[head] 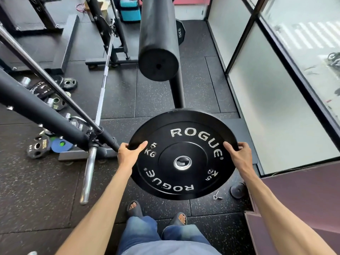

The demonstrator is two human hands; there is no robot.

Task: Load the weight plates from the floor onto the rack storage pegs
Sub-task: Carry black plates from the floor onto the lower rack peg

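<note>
I hold a black 5 kg bumper plate (184,155) with white ROGUE lettering and a steel centre ring, face up above the floor in front of my legs. My left hand (128,153) grips its left rim, thumb on top. My right hand (237,153) grips the right rim the same way. Straight ahead, a thick black padded roller (158,65) on a black post points toward me. Several small plates (37,146) lie on the floor at the left around the rack base.
A black rack arm (46,115) and a steel barbell (90,168) cross at the left. A 15 kg plate (180,32) stands behind the roller. Glass partitions (276,100) line the right side. A spring collar (217,196) and a black round object (238,189) lie near my right foot.
</note>
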